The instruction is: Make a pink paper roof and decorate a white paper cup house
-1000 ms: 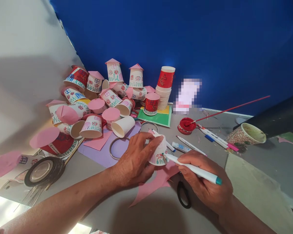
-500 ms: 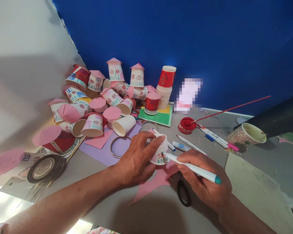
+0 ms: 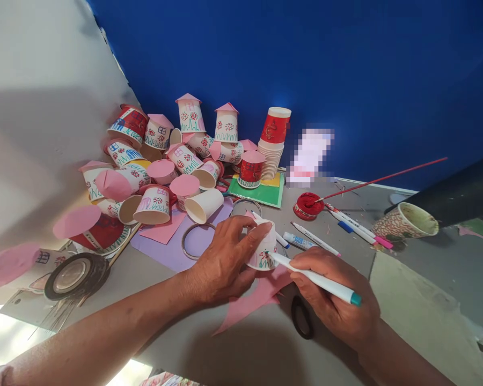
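A white paper cup with green grass strokes and red marks near its rim is gripped in my left hand, its mouth facing down. My right hand is closed around a white marker pen with a teal end. The pen's tip meets the side of the cup, or comes very close to it. Pink paper scrap lies beneath the cup and my hands. Just left of my right hand rests a dark ring of tape.
Decorated cups with pink paper roofs pile up at the left. A cup stack stands behind, by the blue wall. At right are a red paint pot with a brush, markers and a patterned cup. A tape roll lies left.
My right hand and the marker have shifted very slightly left. The cup stays in my left hand, and the surrounding things have not moved.
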A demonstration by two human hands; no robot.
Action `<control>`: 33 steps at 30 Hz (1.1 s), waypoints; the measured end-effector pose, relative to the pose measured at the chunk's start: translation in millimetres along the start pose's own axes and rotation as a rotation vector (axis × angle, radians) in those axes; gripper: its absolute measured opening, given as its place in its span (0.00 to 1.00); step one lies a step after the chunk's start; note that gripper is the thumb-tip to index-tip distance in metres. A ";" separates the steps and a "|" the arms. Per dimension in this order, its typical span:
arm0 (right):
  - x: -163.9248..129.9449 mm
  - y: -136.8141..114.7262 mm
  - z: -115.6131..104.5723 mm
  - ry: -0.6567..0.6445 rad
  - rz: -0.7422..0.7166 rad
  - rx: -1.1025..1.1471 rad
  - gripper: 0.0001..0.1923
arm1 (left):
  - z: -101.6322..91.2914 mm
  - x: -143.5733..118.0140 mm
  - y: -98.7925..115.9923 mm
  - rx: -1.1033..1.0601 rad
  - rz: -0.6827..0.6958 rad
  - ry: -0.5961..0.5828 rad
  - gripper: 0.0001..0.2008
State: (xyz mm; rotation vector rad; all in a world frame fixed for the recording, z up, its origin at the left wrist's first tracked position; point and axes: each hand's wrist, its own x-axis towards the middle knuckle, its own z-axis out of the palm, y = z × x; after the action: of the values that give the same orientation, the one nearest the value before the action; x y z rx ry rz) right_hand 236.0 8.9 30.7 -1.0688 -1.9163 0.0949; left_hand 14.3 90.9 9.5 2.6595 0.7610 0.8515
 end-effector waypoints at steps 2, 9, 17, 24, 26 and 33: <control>-0.7 0.2 -0.9 0.006 0.018 -0.003 0.03 | 0.1 0.1 0.1 -0.001 -0.003 0.007 0.38; -3.2 1.8 0.6 0.014 0.002 -0.019 0.03 | -0.2 0.1 -0.1 0.003 0.006 0.001 0.39; 0.6 -3.7 -3.2 -0.020 0.009 -0.008 0.03 | -1.7 2.4 4.3 -0.030 -0.003 0.014 0.39; 0.4 -1.9 2.7 -0.012 -0.022 -0.025 0.03 | -0.8 2.2 3.8 0.001 0.012 0.007 0.37; 0.4 -2.0 2.4 -0.015 -0.029 -0.010 0.03 | -0.6 2.1 3.3 0.003 0.015 0.009 0.36; 1.7 -4.3 0.6 -0.017 -0.035 0.036 0.05 | -1.6 2.7 4.6 0.003 0.002 0.007 0.35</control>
State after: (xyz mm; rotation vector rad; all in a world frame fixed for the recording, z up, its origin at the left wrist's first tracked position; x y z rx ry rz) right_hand 232.5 7.6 33.4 -1.0131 -1.9402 0.1190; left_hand 17.1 88.7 13.8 2.6617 0.7617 0.8611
